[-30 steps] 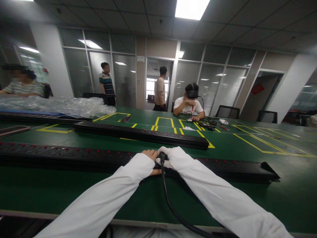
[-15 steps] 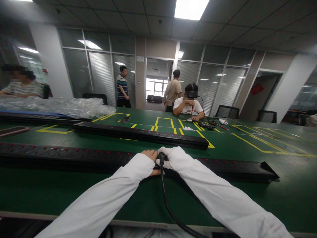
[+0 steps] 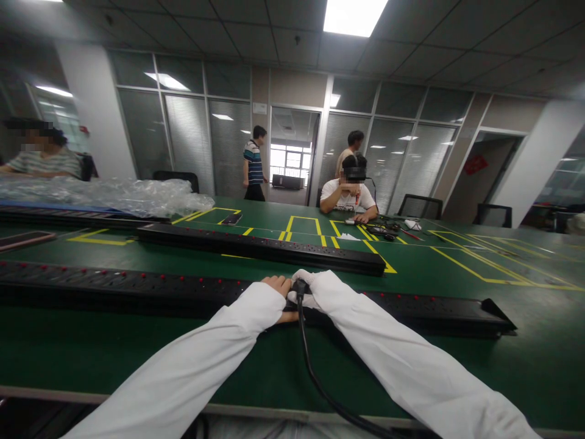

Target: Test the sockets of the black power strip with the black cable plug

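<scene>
A long black power strip [image 3: 183, 289] with red dots along its top lies across the green table in front of me. My left hand [image 3: 278, 286] is wrapped round the strip near its middle, fingers over the far edge and thumb on the near side. Beside it, my gloved right hand [image 3: 305, 283] grips a black power plug [image 3: 300, 289] at the strip's top face. The plug's cord [image 3: 307, 366] drops toward me over the table edge. Whether the prongs sit in a socket is hidden by the hand.
Behind it lies a second black power strip [image 3: 260, 247]. Crumpled clear plastic wrap [image 3: 114, 195] and a phone [image 3: 27, 239] are at left; another phone [image 3: 232, 219] lies further back. A seated person [image 3: 348, 195] faces me near tangled cables [image 3: 384, 228]. Two people walk behind.
My hands, the plug and the strip look unmoved. In the background, both walking people have shifted to the right.
</scene>
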A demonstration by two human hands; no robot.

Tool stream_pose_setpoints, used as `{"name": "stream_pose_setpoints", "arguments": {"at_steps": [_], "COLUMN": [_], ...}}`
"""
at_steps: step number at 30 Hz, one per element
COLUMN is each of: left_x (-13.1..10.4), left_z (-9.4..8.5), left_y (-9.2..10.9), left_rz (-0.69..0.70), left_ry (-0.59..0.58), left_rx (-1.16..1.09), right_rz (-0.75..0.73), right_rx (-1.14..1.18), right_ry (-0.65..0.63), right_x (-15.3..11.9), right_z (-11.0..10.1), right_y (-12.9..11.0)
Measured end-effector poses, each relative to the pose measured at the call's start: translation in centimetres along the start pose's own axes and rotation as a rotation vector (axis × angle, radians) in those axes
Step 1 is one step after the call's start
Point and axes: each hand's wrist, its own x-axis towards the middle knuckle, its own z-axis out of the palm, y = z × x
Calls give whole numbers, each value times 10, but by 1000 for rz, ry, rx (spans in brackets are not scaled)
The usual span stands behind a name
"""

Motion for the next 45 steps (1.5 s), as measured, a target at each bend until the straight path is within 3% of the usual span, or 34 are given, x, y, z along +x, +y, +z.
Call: {"name": "stream_pose_setpoints", "arguments": {"at_steps": [29, 39, 45], "left_x": [-2, 9, 4], "left_z": [-4, 9, 6], "left_y": [1, -1, -1], "left_rz": [-4, -50, -27], "left_ry": [-26, -102, -53], "left_rx": [-15, 9, 1], "right_rz": [-19, -19, -8], "right_rx": [-6, 14, -12], "right_ry": [-32, -20, -12], "right_x": [-1, -4, 0], "right_z": [4, 4, 0], "right_y": [6, 5, 2]}}
